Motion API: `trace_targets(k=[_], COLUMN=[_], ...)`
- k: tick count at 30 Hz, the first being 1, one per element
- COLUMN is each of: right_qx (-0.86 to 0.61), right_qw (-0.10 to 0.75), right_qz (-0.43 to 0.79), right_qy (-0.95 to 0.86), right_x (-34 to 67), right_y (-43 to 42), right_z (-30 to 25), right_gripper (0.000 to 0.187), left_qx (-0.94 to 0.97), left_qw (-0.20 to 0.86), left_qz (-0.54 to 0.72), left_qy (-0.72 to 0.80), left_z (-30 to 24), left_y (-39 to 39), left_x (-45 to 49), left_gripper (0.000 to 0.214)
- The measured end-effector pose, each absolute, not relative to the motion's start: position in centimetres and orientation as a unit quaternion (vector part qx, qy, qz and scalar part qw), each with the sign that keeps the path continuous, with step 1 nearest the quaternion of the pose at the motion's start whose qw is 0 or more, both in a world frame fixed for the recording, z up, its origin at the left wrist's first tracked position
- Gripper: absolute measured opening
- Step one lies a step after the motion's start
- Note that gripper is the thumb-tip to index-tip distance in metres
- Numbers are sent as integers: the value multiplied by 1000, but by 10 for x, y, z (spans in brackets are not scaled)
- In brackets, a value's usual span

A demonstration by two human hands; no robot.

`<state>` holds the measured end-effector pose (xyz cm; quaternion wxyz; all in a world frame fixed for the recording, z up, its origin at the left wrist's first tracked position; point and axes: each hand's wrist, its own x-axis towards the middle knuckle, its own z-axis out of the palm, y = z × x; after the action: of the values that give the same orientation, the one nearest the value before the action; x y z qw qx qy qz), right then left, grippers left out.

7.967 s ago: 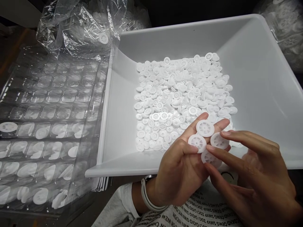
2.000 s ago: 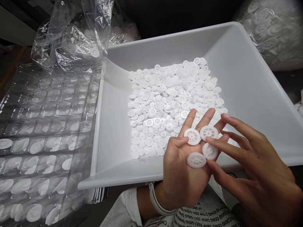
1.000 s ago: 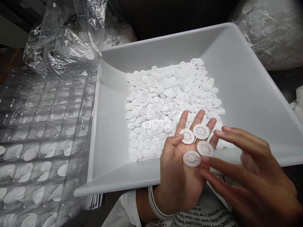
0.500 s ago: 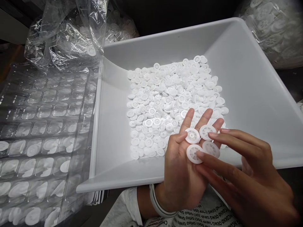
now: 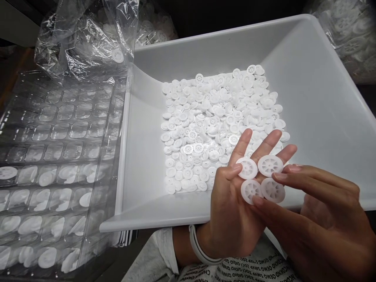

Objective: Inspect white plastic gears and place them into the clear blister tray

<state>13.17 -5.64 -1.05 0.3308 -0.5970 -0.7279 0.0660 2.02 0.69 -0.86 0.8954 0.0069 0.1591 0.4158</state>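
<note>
My L hand lies open, palm up, w/ 4 white plastic spoked wheels on it, R hand fingers apart on them; big pile of wheels left in white tray; clear blister sheet at frame left filled in lower rows only.

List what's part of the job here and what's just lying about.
Job:
left hand, wheels on its open palm
four white plastic spoked wheels
right hand, fingers over the wheels
pile of matching wheels in the white tray

Lying about:
clear plastic blister trays, some pockets holding wheels
clear bag of wheels
wristband
</note>
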Motion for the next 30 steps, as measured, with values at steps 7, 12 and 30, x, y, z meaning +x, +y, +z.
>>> trace_targets(k=[7,12,30], right_qx=[-583,-545,-626], right_qw=[358,355,360], right_qz=[72,58,88], right_qy=[-726,-758,-686], right_x=[133,139,142], right_y=[-52,-50,-53], right_z=[-13,-13,-8], right_gripper=[28,29,33], left_qx=[2,-9,-97], left_qw=[896,892,878], left_qz=[410,417,431], left_qy=[169,171,182], left_z=[-8,-9,-8], left_y=[7,8,10], left_x=[22,23,25], left_gripper=[55,53,46])
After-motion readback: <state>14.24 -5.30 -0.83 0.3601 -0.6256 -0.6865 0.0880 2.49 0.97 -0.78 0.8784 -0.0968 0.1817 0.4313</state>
